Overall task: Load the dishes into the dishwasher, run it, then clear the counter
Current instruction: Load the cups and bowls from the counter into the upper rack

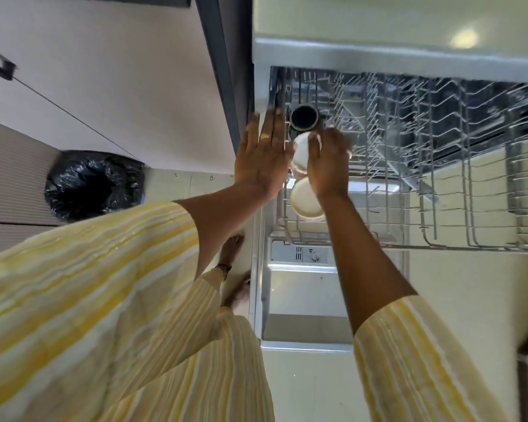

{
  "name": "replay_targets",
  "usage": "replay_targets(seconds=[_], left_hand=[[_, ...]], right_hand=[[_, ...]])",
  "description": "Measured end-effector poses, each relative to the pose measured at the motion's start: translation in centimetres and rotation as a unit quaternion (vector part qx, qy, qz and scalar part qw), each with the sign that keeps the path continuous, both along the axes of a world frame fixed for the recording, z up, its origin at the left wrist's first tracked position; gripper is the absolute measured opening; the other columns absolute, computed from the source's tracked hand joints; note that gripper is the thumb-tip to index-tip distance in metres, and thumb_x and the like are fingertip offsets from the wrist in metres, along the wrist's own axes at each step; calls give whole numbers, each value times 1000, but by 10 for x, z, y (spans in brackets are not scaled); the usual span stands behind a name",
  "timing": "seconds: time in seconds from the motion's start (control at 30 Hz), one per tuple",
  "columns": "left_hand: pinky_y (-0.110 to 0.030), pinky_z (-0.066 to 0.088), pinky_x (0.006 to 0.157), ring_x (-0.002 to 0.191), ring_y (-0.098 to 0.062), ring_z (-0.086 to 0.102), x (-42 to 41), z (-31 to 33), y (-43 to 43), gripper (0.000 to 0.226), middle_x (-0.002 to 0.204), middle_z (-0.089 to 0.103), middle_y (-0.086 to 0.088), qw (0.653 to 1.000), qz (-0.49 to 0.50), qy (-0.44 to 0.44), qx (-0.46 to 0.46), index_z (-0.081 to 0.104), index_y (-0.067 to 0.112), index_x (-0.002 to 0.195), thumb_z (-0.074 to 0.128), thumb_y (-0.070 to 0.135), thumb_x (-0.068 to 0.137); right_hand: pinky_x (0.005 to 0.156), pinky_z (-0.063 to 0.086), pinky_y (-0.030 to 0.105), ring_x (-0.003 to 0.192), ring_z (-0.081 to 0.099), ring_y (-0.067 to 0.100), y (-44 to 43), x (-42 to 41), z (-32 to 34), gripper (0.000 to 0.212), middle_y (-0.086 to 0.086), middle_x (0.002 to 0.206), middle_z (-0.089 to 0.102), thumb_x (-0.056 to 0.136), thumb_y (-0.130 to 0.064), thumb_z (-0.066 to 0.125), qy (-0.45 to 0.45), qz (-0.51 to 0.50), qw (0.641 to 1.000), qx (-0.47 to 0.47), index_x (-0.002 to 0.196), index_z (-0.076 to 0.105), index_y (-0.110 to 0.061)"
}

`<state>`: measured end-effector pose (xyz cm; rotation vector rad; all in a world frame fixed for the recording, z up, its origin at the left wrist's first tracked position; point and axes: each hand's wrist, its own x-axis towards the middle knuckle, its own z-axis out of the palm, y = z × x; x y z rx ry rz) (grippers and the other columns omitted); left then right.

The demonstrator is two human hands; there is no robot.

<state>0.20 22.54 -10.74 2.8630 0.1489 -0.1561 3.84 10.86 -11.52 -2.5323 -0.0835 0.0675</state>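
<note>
The dishwasher stands open with its upper wire rack (439, 166) pulled out over the lowered door (302, 300). At the rack's left end a dark mug (304, 117) sits with its mouth up. Just in front of it my right hand (328, 161) grips a cream cup (301, 152), fingers curled over its side. A second cream cup (305, 197) sits in the rack below my wrist. My left hand (262, 153) is flat with straight fingers beside the rack's left edge, next to the held cup.
A bin lined with a black bag (95, 184) stands on the floor at left. A pale cabinet front (104, 86) runs along the left of the dishwasher. The countertop edge (393, 53) overhangs the rack. My feet (235, 269) are by the door's left side.
</note>
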Motion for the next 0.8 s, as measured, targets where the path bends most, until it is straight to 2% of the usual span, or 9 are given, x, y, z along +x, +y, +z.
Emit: replay_targets(seconds=[0.07, 0.17, 0.23, 0.3, 0.33, 0.43, 0.53, 0.63, 0.8], left_hand=[[-37, 1, 115, 145, -29, -2, -16, 5, 11, 58, 158, -1, -7, 1000, 7, 12, -6, 0, 14, 149, 19, 39, 101], [-39, 5, 115, 145, -30, 3, -44, 19, 33, 57, 157, 3, -10, 1000, 20, 19, -1, 5, 13, 149, 27, 32, 100], [-41, 9, 116, 144, -31, 8, -59, 33, 51, 56, 157, 8, -11, 999, 42, 23, -10, 10, 12, 149, 25, 32, 99], [-42, 10, 116, 144, -32, 10, -72, 48, 71, 56, 157, 9, -12, 998, 61, 26, -12, 15, 10, 148, 20, 35, 98], [-41, 9, 116, 144, -31, 8, -78, 54, 83, 56, 157, 7, -11, 997, 69, 26, -9, 15, 11, 148, 21, 36, 98], [-37, 4, 116, 145, -26, 3, -94, 72, 118, 56, 158, 2, -7, 995, 101, 14, -9, 10, 12, 149, 26, 35, 100], [-35, 1, 117, 145, -24, -1, -106, 91, 150, 57, 158, -1, -6, 992, 130, -6, 0, 7, 12, 149, 24, 36, 100], [-34, -4, 117, 145, -22, -7, -115, 109, 182, 57, 158, -6, -4, 985, 167, -31, 6, 0, 13, 149, 18, 38, 101], [-32, -4, 116, 145, -21, -6, -111, 142, 239, 58, 158, -3, -3, 969, 230, -89, -13, 0, 15, 149, 17, 41, 100]], right_hand=[[105, 32, 41, 133, 30, 34, 6, -19, 10, 39, 17, 143, 37, 100, -22, 35, 15, 19, 999, -45, 133, 45, -5], [106, 31, 47, 133, 26, 38, 19, -44, 27, 38, 20, 145, 32, 99, -21, 37, 25, 22, 997, -68, 133, 45, -5], [103, 34, 49, 130, 31, 40, 34, -59, 43, 37, 20, 142, 37, 98, -18, 40, -3, 35, 997, -75, 130, 49, -4], [96, 43, 51, 123, 41, 41, 53, -72, 61, 32, 21, 134, 47, 95, -13, 46, -53, 63, 994, -70, 123, 54, -1], [92, 46, 51, 119, 46, 41, 63, -76, 69, 29, 21, 129, 51, 94, -11, 48, -77, 79, 992, -67, 119, 56, 0], [96, 46, 45, 115, 52, 38, 96, -87, 95, 27, 20, 122, 57, 89, -9, 56, -104, 144, 981, -78, 114, 60, 1], [84, 52, 43, 99, 60, 40, 133, -91, 117, 27, 22, 109, 63, 77, -2, 68, -132, 199, 968, -78, 104, 65, 3], [80, 55, 45, 100, 60, 40, 174, -91, 141, 29, 23, 110, 62, 77, -2, 69, -154, 246, 956, -51, 105, 65, 3], [78, 57, 39, 101, 62, 37, 242, -79, 180, 33, 23, 112, 62, 74, -7, 74, -203, 308, 929, -41, 106, 66, 0]])
